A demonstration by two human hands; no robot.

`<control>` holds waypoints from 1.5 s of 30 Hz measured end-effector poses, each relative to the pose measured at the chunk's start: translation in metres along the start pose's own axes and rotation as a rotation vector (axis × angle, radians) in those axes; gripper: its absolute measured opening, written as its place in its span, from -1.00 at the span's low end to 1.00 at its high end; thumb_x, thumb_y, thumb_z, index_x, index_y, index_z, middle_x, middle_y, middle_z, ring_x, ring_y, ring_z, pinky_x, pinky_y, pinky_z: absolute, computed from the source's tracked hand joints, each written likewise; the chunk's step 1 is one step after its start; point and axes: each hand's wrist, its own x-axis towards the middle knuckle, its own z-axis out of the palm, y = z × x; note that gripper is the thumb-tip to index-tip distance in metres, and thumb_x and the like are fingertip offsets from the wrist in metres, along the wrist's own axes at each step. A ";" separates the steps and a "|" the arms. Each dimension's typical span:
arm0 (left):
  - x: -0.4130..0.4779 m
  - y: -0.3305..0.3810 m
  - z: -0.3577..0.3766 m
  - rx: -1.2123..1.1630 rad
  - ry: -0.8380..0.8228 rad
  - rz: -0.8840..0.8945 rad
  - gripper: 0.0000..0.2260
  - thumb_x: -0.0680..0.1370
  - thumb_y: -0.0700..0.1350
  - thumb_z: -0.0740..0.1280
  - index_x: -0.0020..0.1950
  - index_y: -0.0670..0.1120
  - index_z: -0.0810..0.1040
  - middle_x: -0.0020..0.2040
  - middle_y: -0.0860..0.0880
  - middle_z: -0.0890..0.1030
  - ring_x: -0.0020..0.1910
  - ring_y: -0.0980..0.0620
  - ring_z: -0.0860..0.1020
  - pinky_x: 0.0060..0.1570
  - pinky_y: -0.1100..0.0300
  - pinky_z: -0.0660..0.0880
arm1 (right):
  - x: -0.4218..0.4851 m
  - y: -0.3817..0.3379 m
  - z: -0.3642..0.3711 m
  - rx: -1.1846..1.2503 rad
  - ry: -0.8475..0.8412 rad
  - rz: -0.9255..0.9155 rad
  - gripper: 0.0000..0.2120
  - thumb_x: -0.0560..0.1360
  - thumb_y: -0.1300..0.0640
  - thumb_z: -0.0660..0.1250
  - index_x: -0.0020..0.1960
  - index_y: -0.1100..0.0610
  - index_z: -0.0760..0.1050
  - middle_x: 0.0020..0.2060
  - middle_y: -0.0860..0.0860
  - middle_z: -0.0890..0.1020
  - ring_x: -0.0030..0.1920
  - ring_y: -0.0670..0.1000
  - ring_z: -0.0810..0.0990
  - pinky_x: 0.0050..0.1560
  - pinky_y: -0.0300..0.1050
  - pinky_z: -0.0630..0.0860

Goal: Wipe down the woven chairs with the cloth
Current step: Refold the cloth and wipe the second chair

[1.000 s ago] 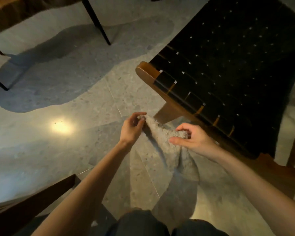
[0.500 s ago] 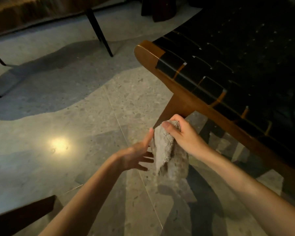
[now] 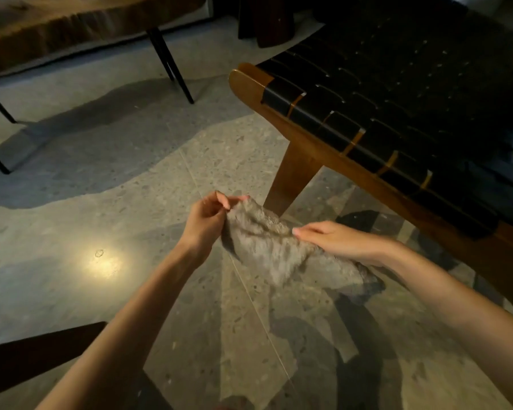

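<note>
Grey cloth (image 3: 279,253) is hanging pinched between your left hand (image 3: 205,221) and right hand (image 3: 342,240) fingers, woven chair (image 3: 397,113) lying ahead-right, nearer your right.

Left hand (image 3: 205,220) and right hand (image 3: 338,241) bare, slim forearms (image 3: 137,315) bare right down to the frame edge, fingernails (image 3: 296,231) short and pale.

A wooden bench (image 3: 71,28) on thin black legs (image 3: 172,66) stands on the speckled stone floor (image 3: 131,202), which shows a bright reflection (image 3: 104,261).

no readable text, labels, or numbers anywhere
</note>
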 end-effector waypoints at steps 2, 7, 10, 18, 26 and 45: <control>-0.003 0.000 0.001 -0.009 -0.010 -0.043 -0.80 0.63 -0.31 0.12 -0.15 -0.11 0.41 -0.06 -0.05 0.63 -0.40 0.18 0.46 -0.37 0.38 0.43 | -0.004 0.006 0.001 -0.040 -0.052 0.010 -0.44 0.46 -0.29 0.27 0.37 -0.04 0.40 0.16 -0.21 0.49 0.10 -0.23 0.46 0.00 -0.36 0.39; -0.020 -0.035 0.008 0.394 -0.200 -0.286 -0.73 0.64 0.04 0.10 0.25 -0.06 0.38 0.02 0.00 0.56 -0.14 0.10 0.51 -0.18 0.28 0.44 | -0.015 0.022 0.012 -0.053 0.019 -0.081 -0.69 0.41 -0.01 0.47 0.14 -0.07 0.55 0.05 -0.14 0.62 0.03 -0.24 0.56 -0.08 -0.39 0.49; -0.032 -0.051 0.024 0.544 -0.400 -0.127 -0.70 0.59 -0.01 0.24 0.32 0.03 0.39 0.18 0.05 0.50 0.03 0.21 0.50 -0.05 0.40 0.46 | -0.022 0.022 0.011 -0.058 0.204 -0.164 -0.79 0.39 0.03 0.49 -0.01 -0.13 0.56 -0.05 -0.21 0.61 0.03 -0.27 0.54 -0.01 -0.37 0.43; -0.026 -0.052 0.039 0.821 -0.250 0.523 -0.69 0.43 0.00 0.45 0.08 -0.13 0.58 0.22 -0.04 0.52 0.22 0.08 0.41 0.23 0.26 0.24 | -0.038 0.008 0.014 -0.173 0.399 -0.401 -0.89 0.49 0.02 0.38 -0.02 -0.04 0.48 -0.17 -0.14 0.59 -0.14 -0.20 0.56 -0.24 -0.30 0.44; -0.027 -0.016 0.019 1.006 -0.240 0.637 -0.61 0.57 0.11 0.15 -0.11 -0.16 0.61 -0.19 -0.04 0.61 -0.18 0.02 0.52 -0.13 0.07 0.45 | -0.038 0.019 0.016 -0.408 0.293 -0.402 -0.55 0.34 -0.27 0.38 -0.33 0.05 0.28 -0.38 -0.11 0.34 -0.40 -0.13 0.29 -0.37 -0.24 0.26; -0.017 0.005 -0.008 0.873 -0.146 0.243 -0.75 0.53 0.04 0.33 -0.10 -0.15 0.60 -0.11 -0.03 0.57 -0.20 0.05 0.54 -0.19 0.13 0.52 | -0.060 0.002 0.002 -0.155 0.539 -0.287 -0.77 0.43 -0.16 0.35 -0.12 0.00 0.49 -0.26 -0.04 0.60 -0.23 -0.06 0.59 -0.18 -0.02 0.51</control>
